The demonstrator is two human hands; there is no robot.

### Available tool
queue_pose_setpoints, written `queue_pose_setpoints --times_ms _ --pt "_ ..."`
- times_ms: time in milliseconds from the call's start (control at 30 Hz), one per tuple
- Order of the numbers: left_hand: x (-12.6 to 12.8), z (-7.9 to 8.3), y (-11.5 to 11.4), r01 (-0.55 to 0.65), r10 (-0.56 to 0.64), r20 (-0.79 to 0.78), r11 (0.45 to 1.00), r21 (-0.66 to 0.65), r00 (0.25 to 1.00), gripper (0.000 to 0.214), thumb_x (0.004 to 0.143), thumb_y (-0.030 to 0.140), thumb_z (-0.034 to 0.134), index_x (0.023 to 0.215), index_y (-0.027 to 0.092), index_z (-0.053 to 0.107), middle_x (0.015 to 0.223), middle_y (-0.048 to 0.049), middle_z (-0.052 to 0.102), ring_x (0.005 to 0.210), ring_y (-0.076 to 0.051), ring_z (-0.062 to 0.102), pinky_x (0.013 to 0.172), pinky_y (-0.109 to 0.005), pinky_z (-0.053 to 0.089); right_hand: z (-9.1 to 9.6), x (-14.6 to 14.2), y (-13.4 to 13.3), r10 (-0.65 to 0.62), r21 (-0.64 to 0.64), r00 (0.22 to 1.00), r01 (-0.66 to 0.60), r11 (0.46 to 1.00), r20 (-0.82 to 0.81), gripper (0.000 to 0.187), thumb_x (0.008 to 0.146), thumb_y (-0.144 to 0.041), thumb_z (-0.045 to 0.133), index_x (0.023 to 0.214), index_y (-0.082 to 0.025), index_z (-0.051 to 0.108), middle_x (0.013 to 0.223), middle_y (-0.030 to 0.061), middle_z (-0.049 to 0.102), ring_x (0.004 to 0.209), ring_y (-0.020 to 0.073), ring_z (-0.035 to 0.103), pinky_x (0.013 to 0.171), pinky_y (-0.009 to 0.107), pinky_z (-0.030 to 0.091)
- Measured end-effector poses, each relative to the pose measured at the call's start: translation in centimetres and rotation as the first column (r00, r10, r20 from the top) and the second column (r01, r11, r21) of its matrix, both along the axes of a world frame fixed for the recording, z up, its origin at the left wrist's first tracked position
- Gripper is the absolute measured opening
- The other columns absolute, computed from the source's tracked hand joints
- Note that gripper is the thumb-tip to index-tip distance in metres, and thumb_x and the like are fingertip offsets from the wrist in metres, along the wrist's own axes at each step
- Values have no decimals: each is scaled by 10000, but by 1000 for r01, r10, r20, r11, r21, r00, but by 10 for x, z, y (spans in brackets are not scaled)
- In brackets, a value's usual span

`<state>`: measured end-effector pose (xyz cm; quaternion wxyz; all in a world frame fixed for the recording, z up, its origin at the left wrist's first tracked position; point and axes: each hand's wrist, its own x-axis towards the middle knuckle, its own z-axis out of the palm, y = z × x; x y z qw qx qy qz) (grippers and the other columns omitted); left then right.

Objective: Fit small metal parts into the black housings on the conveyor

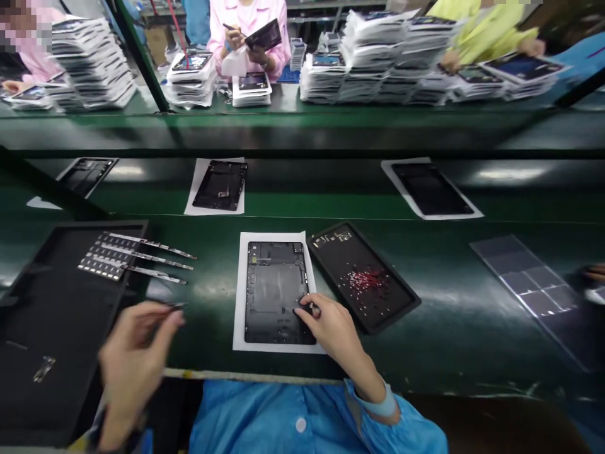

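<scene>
A black tablet back shell (276, 290) lies inside up on a white sheet (239, 315) in front of me. My right hand (333, 325) is at the shell's lower right edge, thumb and finger pinched around a small part with a shiny bit, too small to name. Left of the shell, my left hand (139, 347) is raised, its thumb and fingers closed on a small dark thin piece (177, 306). Beside the shell's right edge, a black tray (401, 296) holds a scatter of tiny red and white parts (363, 280) and several small metal parts (333, 238).
A large black tray (47, 315) at left bears a sheet of small parts (106, 257) and thin strips (163, 275). Further shells (220, 186) lie on sheets along the belt (312, 189). A clear plastic sheet (534, 284) lies right. Co-workers sit opposite behind stacked tablets (378, 57).
</scene>
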<state>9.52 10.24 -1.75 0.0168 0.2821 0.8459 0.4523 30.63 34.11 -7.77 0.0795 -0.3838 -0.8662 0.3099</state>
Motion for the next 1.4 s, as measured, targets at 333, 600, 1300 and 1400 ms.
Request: queue_pose_setpoints --times_ms 333,600,1300,1400 --pt "49 -50 128 774 -768 96 630 -58 633 268 943 88 452 1004 195 689 901 -54 647 843 -171 632 762 -277 517 4 -4 2 92 -123 984 -111 986 -151 92 824 -164 554 758 -212 598 736 4 651 636 164 583 620 255 411" --pt "55 -73 137 797 -846 -153 533 -283 511 279 995 145 397 881 172 650 817 -43 587 750 -165 587 678 -264 494 1 0 4 117 -143 969 -151 978 -218 95 825 -170 524 754 -216 568 719 -1 622 614 154 550 596 251 408" --pt "41 -58 142 760 -722 385 646 77 575 125 890 140 566 925 185 678 827 -17 713 711 -150 632 698 -250 495 8 0 13 177 -236 939 -251 939 -294 194 906 -198 541 783 -197 691 675 11 616 657 168 581 617 269 402" --pt "41 -58 144 764 -731 397 637 106 555 130 895 145 568 876 178 692 801 -21 711 714 -153 632 698 -253 486 12 -1 15 199 -257 941 -270 928 -273 199 898 -206 543 759 -203 686 675 9 617 666 170 580 618 269 398"
